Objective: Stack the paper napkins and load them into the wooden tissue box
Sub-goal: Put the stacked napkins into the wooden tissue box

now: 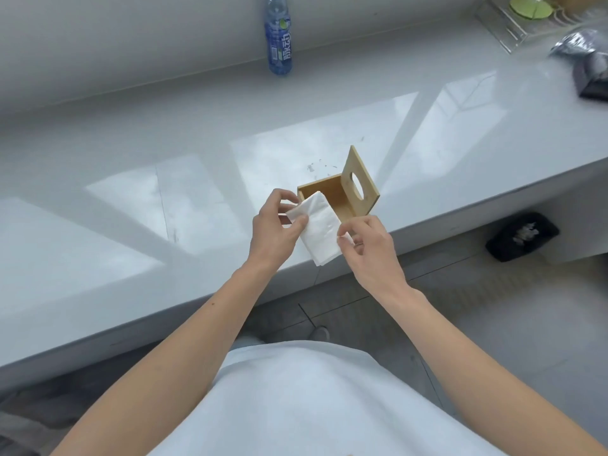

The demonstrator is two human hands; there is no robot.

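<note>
Glossy grey desk (164, 199) carries the open wooden box (342, 200); left hand (276, 232) and right hand (368, 245) each pinch the napkins (320, 232), best kept squared while lowering in.

One wooden box (339, 195), one napkin stack (317, 232), one bottle (278, 37), two hands (274, 232) (370, 245), one table (131, 199)

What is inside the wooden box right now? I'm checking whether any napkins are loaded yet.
The wooden tissue box stands open, lid raised. Only bare wood shows inside; the napkin stack, held by the left hand and right hand, covers its near part.
</note>
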